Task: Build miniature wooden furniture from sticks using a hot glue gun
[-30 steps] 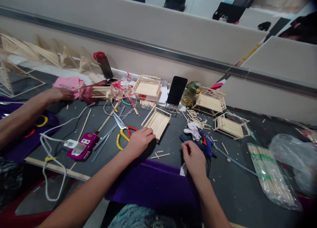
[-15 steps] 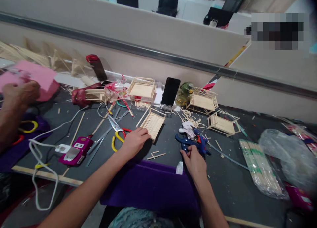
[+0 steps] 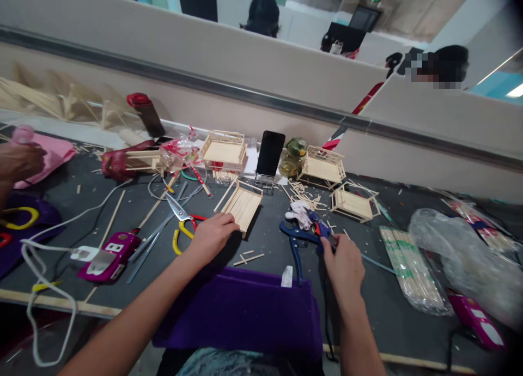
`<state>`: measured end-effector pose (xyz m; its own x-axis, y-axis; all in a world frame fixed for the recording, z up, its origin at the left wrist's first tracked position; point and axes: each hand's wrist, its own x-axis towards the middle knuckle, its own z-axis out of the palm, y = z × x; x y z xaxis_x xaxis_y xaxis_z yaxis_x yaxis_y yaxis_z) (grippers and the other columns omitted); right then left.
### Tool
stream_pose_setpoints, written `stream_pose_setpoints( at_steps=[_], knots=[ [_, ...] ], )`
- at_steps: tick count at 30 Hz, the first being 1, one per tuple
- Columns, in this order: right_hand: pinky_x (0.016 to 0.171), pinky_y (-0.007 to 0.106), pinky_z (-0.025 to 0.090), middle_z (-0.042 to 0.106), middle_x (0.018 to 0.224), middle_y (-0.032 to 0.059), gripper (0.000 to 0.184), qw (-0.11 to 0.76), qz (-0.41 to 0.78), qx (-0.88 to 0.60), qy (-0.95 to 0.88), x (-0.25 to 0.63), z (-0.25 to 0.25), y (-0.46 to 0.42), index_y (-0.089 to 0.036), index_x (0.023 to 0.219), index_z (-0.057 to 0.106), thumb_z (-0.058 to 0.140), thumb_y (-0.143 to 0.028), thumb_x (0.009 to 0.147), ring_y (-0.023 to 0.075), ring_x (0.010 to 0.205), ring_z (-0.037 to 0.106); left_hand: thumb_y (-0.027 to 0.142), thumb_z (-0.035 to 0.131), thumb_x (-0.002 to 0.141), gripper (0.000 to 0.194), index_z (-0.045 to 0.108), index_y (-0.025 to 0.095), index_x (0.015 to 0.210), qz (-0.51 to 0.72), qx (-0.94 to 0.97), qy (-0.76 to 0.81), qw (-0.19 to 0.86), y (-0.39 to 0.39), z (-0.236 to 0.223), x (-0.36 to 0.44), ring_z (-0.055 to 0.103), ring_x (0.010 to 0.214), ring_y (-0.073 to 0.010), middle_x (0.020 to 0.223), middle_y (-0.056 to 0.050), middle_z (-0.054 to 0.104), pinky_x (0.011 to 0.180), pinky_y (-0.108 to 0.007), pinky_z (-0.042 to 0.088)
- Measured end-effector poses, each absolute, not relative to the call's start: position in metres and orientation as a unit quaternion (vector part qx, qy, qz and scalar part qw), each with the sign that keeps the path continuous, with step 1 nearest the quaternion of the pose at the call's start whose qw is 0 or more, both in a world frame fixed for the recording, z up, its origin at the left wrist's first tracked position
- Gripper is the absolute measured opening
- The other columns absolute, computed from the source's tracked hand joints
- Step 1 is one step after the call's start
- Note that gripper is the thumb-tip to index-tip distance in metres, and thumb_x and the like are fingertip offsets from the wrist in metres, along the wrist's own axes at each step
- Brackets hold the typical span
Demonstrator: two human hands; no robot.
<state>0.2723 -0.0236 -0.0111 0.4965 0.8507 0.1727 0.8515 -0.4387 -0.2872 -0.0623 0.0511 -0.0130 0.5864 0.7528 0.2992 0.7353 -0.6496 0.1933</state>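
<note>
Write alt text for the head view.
The left hand rests by a flat slatted bamboo-stick panel on a cluttered dark table, while the right hand reaches a blue glue gun. Yellow-handled scissors lie left.

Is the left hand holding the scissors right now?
No, the left hand rests on the stick panel, with the scissors lying beside it.

Pale wooden stick frame (image 3: pixel 242 204), seemingly matt

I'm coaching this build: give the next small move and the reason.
Probably close the right hand around the blue glue gun and lift it toward the flat wooden stick panel; the fingers already touch the gun, and the left hand rests against the panel.
</note>
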Motion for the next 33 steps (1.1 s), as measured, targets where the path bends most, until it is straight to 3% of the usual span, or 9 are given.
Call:
stream_pose_setpoints(
  at_steps=[2,5,7,10,15,19,23,28,33],
  knots=[
    [0.059,0.032,0.039,0.065,0.076,0.0067,0.044,0.213,0.138,-0.852,-0.458,0.289,-0.02,-0.02,-0.017,0.102,0.059,0.056,-0.054,0.079,0.0252,0.07,0.06,0.013,0.049,0.09,0.022,0.069,0.021,0.094,0.176,0.888,0.424,0.026,0.051,-0.012,-0.062,0.058,0.086,-0.0175,0.091,-0.004,0.065,0.073,-0.028,0.044],
    [0.052,0.028,0.04,0.058,0.058,-0.0026,0.053,0.403,0.291,-0.793,-0.353,0.3,-0.039,-0.016,-0.016,0.097,0.06,0.074,-0.053,0.06,0.0187,0.055,0.056,0.015,0.049,0.09,0.022,0.069,0.022,0.093,0.166,0.886,0.433,0.027,0.05,-0.01,-0.061,0.059,0.086,-0.0171,0.09,-0.003,0.065,0.071,-0.027,0.044],
    [0.047,0.025,0.04,0.055,0.054,-0.0056,0.058,0.464,0.327,-0.762,-0.312,0.3,-0.049,-0.014,-0.015,0.095,0.06,0.077,-0.052,0.054,0.0151,0.049,0.054,0.015,0.049,0.09,0.021,0.069,0.022,0.091,0.152,0.885,0.44,0.03,0.05,-0.006,-0.06,0.059,0.085,-0.0169,0.09,-0.003,0.065,0.069,-0.026,0.043],
    [0.04,0.021,0.038,0.053,0.055,-0.0073,0.057,0.503,0.341,-0.742,-0.282,0.295,-0.051,-0.015,-0.014,0.094,0.061,0.075,-0.054,0.056,0.0099,0.044,0.048,0.015,0.049,0.09,0.021,0.069,0.022,0.091,0.129,0.885,0.446,0.033,0.05,-0.002,-0.059,0.06,0.084,-0.0168,0.088,-0.003,0.064,0.067,-0.026,0.043],
    [0.041,0.016,0.046,0.056,0.055,-0.0076,0.038,0.615,0.398,-0.667,-0.133,0.293,-0.036,-0.019,-0.015,0.08,0.063,0.081,-0.037,0.055,0.0065,0.045,0.051,0.015,0.049,0.09,0.02,0.068,0.022,0.09,0.127,0.883,0.45,0.033,0.05,-0.001,-0.058,0.058,0.088,-0.0176,0.09,-0.003,0.064,0.068,-0.027,0.042],
    [0.048,0.017,0.053,0.068,0.074,-0.0006,0.031,0.649,0.452,-0.599,-0.126,0.293,-0.028,-0.019,-0.014,0.083,0.066,0.079,-0.028,0.059,0.0103,0.061,0.062,0.015,0.047,0.09,0.022,0.068,0.022,0.089,0.13,0.883,0.449,0.037,0.051,-0.004,-0.058,0.058,0.089,-0.018,0.089,-0.003,0.064,0.069,-0.027,0.042],
    [0.049,0.015,0.052,0.07,0.086,0.0043,0.032,0.656,0.5,-0.548,-0.138,0.29,-0.021,-0.016,-0.012,0.088,0.067,0.077,-0.023,0.06,0.0122,0.071,0.065,0.016,0.048,0.09,0.022,0.069,0.022,0.089,0.126,0.883,0.45,0.037,0.051,-0.004,-0.058,0.058,0.087,-0.0181,0.086,-0.003,0.064,0.068,-0.027,0.042],
    [0.048,0.013,0.05,0.07,0.085,0.002,0.039,0.642,0.522,-0.535,-0.17,0.283,-0.006,-0.017,-0.016,0.092,0.063,0.078,-0.018,0.056,0.009,0.063,0.062,0.014,0.048,0.089,0.023,0.069,0.021,0.089,0.134,0.882,0.45,0.033,0.05,-0.002,-0.058,0.059,0.085,-0.0175,0.085,-0.004,0.065,0.067,-0.027,0.042],
    [0.041,0.013,0.042,0.064,0.067,-0.0051,0.048,0.604,0.515,-0.549,-0.262,0.269,0.008,-0.026,-0.024,0.099,0.052,0.08,-0.021,0.059,0.0069,0.047,0.054,0.014,0.048,0.089,0.022,0.069,0.02,0.088,0.139,0.878,0.457,0.036,0.051,-0.004,-0.058,0.059,0.084,-0.0178,0.086,-0.004,0.065,0.067,-0.027,0.042]
  ],
)
